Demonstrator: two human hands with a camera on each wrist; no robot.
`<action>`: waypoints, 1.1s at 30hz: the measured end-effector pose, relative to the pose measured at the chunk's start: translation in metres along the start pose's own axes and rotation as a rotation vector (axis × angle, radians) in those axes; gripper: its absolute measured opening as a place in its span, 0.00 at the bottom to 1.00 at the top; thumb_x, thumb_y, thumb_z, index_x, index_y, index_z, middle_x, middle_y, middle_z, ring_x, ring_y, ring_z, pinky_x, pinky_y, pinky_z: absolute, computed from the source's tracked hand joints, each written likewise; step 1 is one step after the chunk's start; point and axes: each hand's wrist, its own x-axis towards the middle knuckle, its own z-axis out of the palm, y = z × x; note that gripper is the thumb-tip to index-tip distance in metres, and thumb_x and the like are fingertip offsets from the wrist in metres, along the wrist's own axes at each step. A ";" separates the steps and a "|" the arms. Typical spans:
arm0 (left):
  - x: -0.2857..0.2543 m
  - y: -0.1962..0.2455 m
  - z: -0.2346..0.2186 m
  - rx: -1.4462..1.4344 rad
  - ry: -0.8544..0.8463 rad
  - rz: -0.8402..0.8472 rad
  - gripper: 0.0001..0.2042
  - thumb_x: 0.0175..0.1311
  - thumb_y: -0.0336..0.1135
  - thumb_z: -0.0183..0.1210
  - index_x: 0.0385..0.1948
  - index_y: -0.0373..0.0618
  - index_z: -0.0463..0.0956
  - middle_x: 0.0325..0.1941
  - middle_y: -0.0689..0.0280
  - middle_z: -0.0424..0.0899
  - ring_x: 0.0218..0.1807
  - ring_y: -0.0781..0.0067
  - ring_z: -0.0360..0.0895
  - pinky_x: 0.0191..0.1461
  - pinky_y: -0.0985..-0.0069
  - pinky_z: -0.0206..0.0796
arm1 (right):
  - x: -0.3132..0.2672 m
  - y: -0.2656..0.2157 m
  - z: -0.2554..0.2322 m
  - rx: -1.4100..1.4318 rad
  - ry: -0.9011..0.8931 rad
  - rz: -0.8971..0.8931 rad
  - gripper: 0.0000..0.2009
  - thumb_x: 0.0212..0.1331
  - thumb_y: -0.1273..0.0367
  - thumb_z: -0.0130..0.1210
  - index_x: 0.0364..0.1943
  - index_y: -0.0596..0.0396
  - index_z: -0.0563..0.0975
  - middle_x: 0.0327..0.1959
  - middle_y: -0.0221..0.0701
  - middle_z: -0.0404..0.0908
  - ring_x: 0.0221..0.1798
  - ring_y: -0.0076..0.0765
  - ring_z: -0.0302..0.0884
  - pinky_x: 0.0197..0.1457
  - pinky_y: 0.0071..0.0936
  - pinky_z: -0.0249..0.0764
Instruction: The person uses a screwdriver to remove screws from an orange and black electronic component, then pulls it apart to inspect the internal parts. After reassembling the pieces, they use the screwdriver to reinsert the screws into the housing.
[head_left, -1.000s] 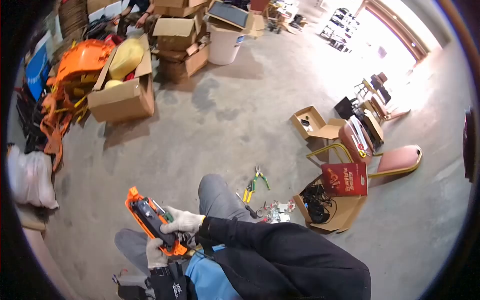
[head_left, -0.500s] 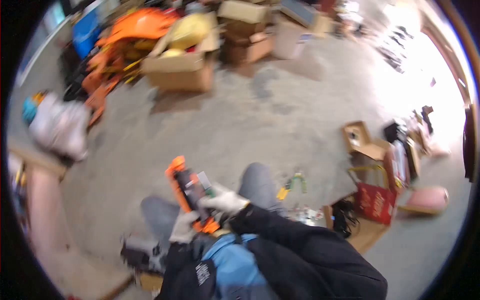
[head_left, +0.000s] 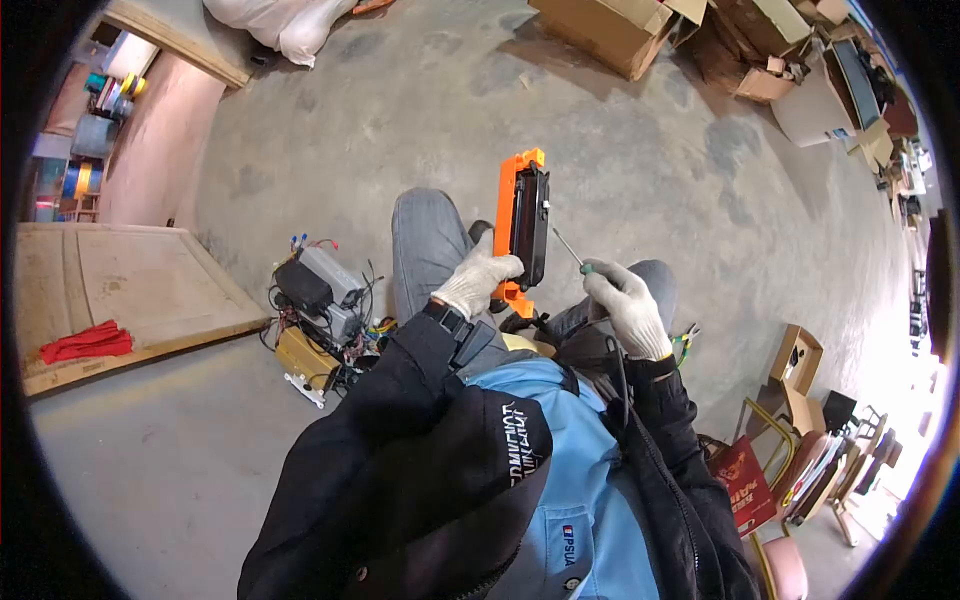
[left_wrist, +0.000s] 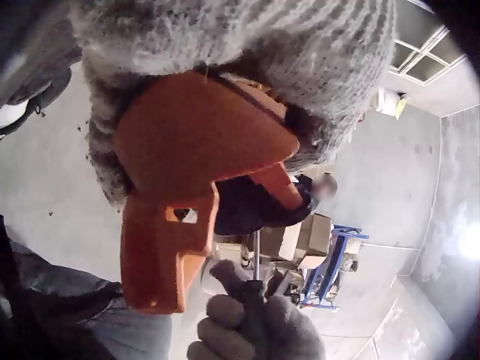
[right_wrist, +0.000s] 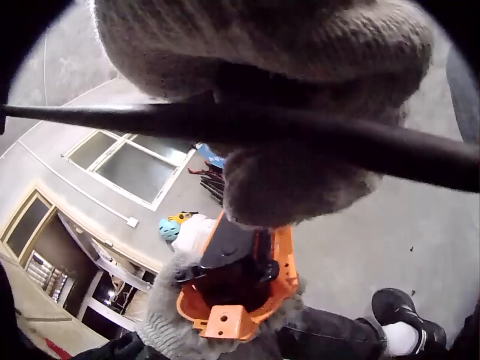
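Observation:
In the head view my gloved left hand (head_left: 478,280) grips the lower part of an orange plastic casing (head_left: 508,215), with a long black part (head_left: 530,225) set inside it. The casing stands lengthwise over the gap between my legs. To its right, my gloved right hand (head_left: 628,308) holds a screwdriver (head_left: 567,245) by its green handle. The metal shaft points up and left, its tip a little apart from the black part. The left wrist view shows the casing's end (left_wrist: 202,135) up close, with the screwdriver handle (left_wrist: 255,319) in my right fingers beyond it.
A heap of electronics and wires (head_left: 325,295) lies left of my knee. A wooden panel (head_left: 150,275) bears a red cloth (head_left: 87,343). Green-handled pliers (head_left: 687,340) lie by my right leg, near a red box (head_left: 742,485) and chairs. Cardboard boxes (head_left: 605,30) stand farther off.
The head view has swung left, bringing the panel and electronics heap into sight. My right hand has come off the casing to the right with the screwdriver. The casing is more upright in view.

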 end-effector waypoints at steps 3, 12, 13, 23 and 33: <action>0.005 -0.006 -0.006 0.035 -0.037 0.061 0.33 0.64 0.23 0.56 0.75 0.41 0.66 0.54 0.61 0.83 0.48 0.70 0.87 0.53 0.70 0.86 | -0.012 -0.008 -0.001 -0.056 0.055 -0.042 0.20 0.71 0.65 0.64 0.62 0.61 0.84 0.40 0.27 0.86 0.35 0.19 0.79 0.42 0.22 0.77; -0.010 0.014 0.002 -0.253 -0.179 -0.105 0.35 0.67 0.26 0.63 0.79 0.42 0.64 0.62 0.60 0.83 0.58 0.68 0.87 0.60 0.68 0.84 | -0.011 -0.002 0.015 0.059 0.111 0.031 0.18 0.70 0.63 0.66 0.56 0.60 0.83 0.37 0.25 0.83 0.36 0.19 0.79 0.42 0.22 0.77; -0.008 0.012 0.002 -0.224 -0.213 -0.071 0.36 0.67 0.26 0.63 0.79 0.42 0.63 0.64 0.60 0.83 0.60 0.68 0.86 0.63 0.68 0.82 | -0.006 -0.001 0.023 0.060 0.119 0.010 0.17 0.70 0.63 0.66 0.55 0.60 0.83 0.37 0.25 0.83 0.36 0.19 0.79 0.43 0.23 0.77; -0.015 0.013 0.012 -0.236 -0.367 0.064 0.43 0.65 0.29 0.75 0.81 0.46 0.61 0.72 0.65 0.76 0.72 0.68 0.75 0.75 0.68 0.72 | 0.022 0.017 0.044 -0.200 0.031 -0.079 0.16 0.63 0.62 0.69 0.49 0.56 0.81 0.41 0.30 0.85 0.44 0.25 0.82 0.53 0.28 0.79; -0.013 0.023 0.020 0.031 -0.274 0.040 0.27 0.62 0.34 0.74 0.64 0.40 0.78 0.51 0.70 0.86 0.51 0.79 0.83 0.57 0.76 0.78 | 0.023 0.014 0.041 -0.222 -0.051 -0.039 0.18 0.62 0.64 0.71 0.51 0.58 0.81 0.42 0.28 0.85 0.44 0.25 0.82 0.51 0.29 0.79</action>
